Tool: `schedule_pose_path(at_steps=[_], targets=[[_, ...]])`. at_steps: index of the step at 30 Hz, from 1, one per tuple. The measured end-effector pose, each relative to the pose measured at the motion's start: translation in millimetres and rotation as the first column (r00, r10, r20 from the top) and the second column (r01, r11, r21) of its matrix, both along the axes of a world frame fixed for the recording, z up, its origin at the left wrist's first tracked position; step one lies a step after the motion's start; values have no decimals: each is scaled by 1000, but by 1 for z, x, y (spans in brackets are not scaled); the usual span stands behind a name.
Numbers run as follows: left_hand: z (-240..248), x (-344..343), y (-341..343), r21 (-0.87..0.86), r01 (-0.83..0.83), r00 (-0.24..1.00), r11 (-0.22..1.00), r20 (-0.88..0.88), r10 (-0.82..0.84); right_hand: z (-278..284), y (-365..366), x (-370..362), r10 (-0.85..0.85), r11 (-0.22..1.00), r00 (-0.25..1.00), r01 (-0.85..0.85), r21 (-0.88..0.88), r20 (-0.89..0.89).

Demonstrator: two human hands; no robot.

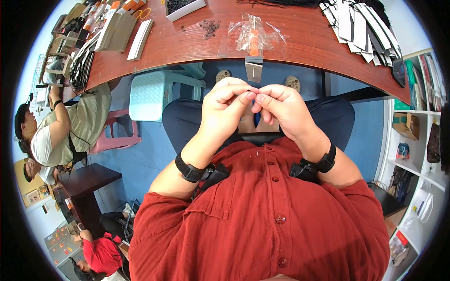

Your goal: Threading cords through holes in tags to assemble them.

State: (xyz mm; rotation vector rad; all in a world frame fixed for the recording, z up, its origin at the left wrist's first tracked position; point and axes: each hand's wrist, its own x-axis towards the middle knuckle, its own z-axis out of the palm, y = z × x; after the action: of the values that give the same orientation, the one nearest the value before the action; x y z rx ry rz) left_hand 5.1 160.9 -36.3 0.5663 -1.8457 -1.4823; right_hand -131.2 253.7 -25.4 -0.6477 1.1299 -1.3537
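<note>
My left hand (228, 103) and my right hand (287, 107) meet in front of my chest, just short of the table edge. Thumb and index finger are pinched together on each, and the fingertips touch or nearly touch. A tiny black piece (249, 91) shows at the left fingertips; its kind is too small to tell. Straight ahead, a grey card tag (253, 72) hangs over the table's edge. Crumpled clear plastic with an orange strip (254, 42) lies behind it. Left of the plastic is a loose heap of small black wire-like pieces (209, 29).
On the reddish wooden table (187, 47) are a white box of black pieces (185, 8), stacked cards (115, 30) and white tags with black cords (358, 28). A pale green stool (150, 96) stands below. Shelves (415, 154) line the right; co-workers (61, 122) sit left.
</note>
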Motion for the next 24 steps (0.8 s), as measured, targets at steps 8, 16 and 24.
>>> schedule_pose_path(at_steps=[8,16,24], targets=[[22,2,-9,-553,131,919,823,380,109,19,-1,-13,-166,930,363,-252,-269,-917],[27,10,-9,342,557,740,757,211,-639,26,-11,-35,270,914,794,-389,-113,-545],[23,12,-17,544,479,810,689,28,-585,-8,4,-21,111,929,976,-169,-329,-187]])
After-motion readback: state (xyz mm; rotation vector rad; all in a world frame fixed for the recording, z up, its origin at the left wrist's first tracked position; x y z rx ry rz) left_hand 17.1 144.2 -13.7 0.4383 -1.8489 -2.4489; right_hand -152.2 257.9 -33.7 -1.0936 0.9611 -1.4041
